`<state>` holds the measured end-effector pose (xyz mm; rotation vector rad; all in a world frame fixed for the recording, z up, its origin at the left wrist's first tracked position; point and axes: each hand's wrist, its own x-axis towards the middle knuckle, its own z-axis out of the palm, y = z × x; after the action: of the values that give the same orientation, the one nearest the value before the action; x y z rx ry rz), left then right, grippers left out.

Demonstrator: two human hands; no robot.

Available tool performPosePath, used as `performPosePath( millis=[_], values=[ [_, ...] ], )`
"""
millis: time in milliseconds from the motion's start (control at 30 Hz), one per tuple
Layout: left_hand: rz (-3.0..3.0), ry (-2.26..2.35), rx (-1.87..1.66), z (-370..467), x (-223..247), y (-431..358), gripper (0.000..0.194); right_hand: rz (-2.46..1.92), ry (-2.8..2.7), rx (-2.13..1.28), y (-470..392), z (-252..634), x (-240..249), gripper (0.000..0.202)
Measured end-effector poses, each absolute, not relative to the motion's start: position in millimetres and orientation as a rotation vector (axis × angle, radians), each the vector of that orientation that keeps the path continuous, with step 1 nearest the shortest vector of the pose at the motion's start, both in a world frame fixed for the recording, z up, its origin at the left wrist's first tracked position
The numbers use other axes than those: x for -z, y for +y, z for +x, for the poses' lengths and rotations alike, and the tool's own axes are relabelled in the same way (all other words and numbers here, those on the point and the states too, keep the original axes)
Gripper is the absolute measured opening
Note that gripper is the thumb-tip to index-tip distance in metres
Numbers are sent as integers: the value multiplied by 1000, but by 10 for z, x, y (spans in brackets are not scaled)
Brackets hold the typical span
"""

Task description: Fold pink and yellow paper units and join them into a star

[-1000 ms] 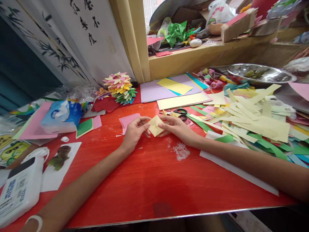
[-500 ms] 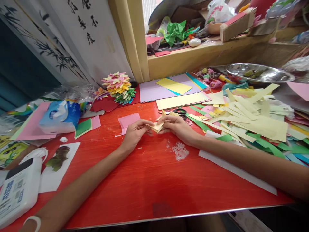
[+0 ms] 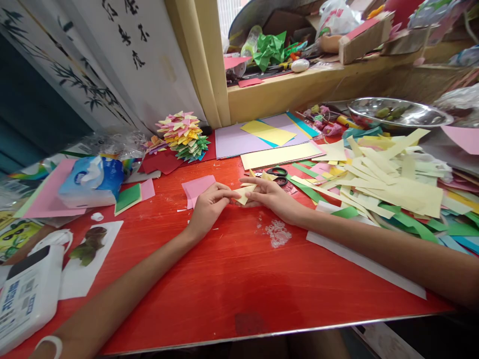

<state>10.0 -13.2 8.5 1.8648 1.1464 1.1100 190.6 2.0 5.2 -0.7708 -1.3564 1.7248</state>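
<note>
- We hold the folded yellow paper (image 3: 245, 195) in front of us, just nearer to us than the scissors (image 3: 270, 173).
- The fingers of our left hand (image 3: 211, 205) pinch its left tip; those of our right hand (image 3: 275, 197) grip the other side, thumb on top, index finger stretched out.
- Right of the scissors and farther back, we see the metal bowl (image 3: 422, 117) with a few greenish pieces (image 3: 391, 113) inside, too blurred for us to name.
- Well left of the scissors, the blue tissue pack (image 3: 90, 187) has a white tissue (image 3: 93, 169) poking from its top.
- Beyond the scissors, on the ledge (image 3: 269, 94), sits a white plastic bag (image 3: 339, 19) with red print; we cannot tell its contents.
- Our right hand and some folded yellow pieces partly cover the scissors, so we cannot make out the whole blades.
- Right of the scissors, paper strips (image 3: 396, 184) overlap in a heap on the red bench (image 3: 209, 279), hiding whatever lies beneath.
- Far left of the scissors and nearer us, a white case (image 3: 30, 299) is cut off by the view's edge.
</note>
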Motion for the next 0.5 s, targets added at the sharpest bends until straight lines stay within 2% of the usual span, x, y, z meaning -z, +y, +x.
performPosePath(
  millis=[200,367,500],
  values=[
    [1932,1168,-1028,107,-108,-135,14,-799,-1454,-1667,15,1900,-25,41],
    [1875,1180,-1076,115,-81,-136,16,-767,-1585,-1679,3,1894,-27,47],
    [1941,1217,-931,136,-91,-157,23,-752,-1844,-1550,-17,1888,-12,51]
  ],
)
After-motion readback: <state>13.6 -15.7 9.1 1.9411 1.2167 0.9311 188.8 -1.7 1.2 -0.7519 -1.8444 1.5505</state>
